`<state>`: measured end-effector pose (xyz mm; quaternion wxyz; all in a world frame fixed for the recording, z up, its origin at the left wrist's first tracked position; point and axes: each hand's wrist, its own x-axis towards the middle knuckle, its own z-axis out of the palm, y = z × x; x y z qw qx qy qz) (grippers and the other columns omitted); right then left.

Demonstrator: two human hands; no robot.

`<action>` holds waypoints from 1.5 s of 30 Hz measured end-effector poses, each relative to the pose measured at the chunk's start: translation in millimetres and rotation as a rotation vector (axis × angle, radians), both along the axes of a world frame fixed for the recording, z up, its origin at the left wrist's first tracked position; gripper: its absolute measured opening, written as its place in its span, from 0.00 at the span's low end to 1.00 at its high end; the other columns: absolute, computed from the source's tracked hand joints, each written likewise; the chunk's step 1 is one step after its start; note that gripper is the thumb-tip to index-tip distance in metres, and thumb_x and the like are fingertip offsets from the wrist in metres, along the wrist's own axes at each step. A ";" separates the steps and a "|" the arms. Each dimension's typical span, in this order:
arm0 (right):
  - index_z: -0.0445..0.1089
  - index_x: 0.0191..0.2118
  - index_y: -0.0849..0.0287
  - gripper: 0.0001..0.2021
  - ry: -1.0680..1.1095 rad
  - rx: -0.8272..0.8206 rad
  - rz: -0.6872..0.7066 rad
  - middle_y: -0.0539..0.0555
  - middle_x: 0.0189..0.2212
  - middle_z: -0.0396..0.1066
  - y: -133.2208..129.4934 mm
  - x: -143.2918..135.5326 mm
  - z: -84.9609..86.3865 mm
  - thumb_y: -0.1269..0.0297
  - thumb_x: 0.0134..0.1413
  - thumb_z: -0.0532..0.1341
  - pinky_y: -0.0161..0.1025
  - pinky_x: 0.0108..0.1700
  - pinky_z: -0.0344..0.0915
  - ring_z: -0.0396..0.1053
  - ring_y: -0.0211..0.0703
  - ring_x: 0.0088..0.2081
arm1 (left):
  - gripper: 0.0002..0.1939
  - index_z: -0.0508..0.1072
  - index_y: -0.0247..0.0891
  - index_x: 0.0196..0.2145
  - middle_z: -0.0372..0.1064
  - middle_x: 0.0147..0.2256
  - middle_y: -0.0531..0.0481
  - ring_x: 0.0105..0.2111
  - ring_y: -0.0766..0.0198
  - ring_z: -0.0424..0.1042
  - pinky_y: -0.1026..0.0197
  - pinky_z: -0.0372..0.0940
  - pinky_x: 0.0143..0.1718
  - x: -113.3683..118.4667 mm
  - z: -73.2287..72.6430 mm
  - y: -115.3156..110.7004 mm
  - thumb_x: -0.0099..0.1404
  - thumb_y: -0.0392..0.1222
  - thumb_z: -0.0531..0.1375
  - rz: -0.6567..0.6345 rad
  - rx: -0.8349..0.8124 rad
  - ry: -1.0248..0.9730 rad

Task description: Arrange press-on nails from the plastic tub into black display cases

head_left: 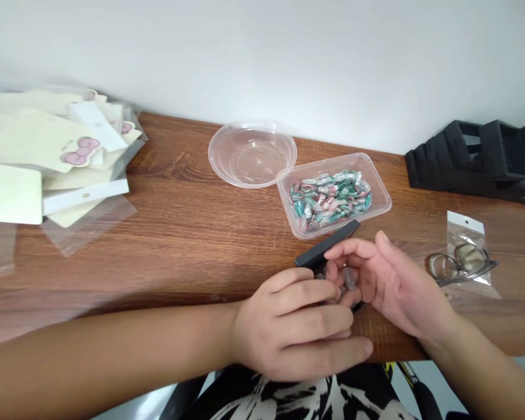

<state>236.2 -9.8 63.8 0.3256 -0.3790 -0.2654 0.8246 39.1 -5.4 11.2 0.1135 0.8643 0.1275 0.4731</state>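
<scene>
My left hand (306, 324) reaches over a black box (328, 244), back of the hand up. Its fingers are bent together, and their tips are partly hidden behind the other hand. From the right, my right hand (391, 283) curls its fingers, with the thumb raised apart from them. A clear, shiny press-on nail (349, 279) shows among those fingers. The black box lies largely covered by both hands, with only its raised dark edge and a small lower corner showing. Just beyond is a clear rectangular tub (378, 201) of loose green, pink and silvery press-on nails (332, 195).
A round clear plastic dish (254, 157) touches the tub's left side. Cream cards in clear bags (87, 169) pile up at the left. Black trays (485, 154) stand against the wall at right. Glasses (461, 262) rest on a clear bag (472, 227) on the wooden table (179, 233).
</scene>
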 end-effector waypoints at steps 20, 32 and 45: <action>0.68 0.47 0.58 0.22 0.133 -0.051 -0.026 0.55 0.44 0.69 -10.0 -4.8 -2.8 0.43 0.64 0.55 0.36 0.42 0.67 0.67 0.38 0.40 | 0.08 0.76 0.44 0.37 0.73 0.42 0.57 0.50 0.61 0.68 0.59 0.62 0.56 -4.5 12.4 1.7 0.68 0.49 0.62 0.349 0.062 0.258; 0.69 0.48 0.53 0.08 0.038 0.039 0.074 0.48 0.37 0.66 -16.7 -7.6 -5.6 0.61 0.66 0.59 0.34 0.43 0.62 0.63 0.34 0.38 | 0.06 0.75 0.40 0.40 0.76 0.40 0.53 0.49 0.63 0.68 0.60 0.66 0.54 -5.2 11.4 -0.2 0.69 0.44 0.62 0.269 0.066 0.311; 0.68 0.48 0.55 0.10 0.045 0.053 0.089 0.51 0.42 0.68 -15.8 -7.1 -12.3 0.58 0.65 0.59 0.36 0.44 0.63 0.65 0.36 0.42 | 0.07 0.74 0.41 0.40 0.77 0.39 0.54 0.48 0.63 0.69 0.59 0.64 0.53 -3.9 8.5 1.9 0.72 0.45 0.60 0.278 0.069 0.290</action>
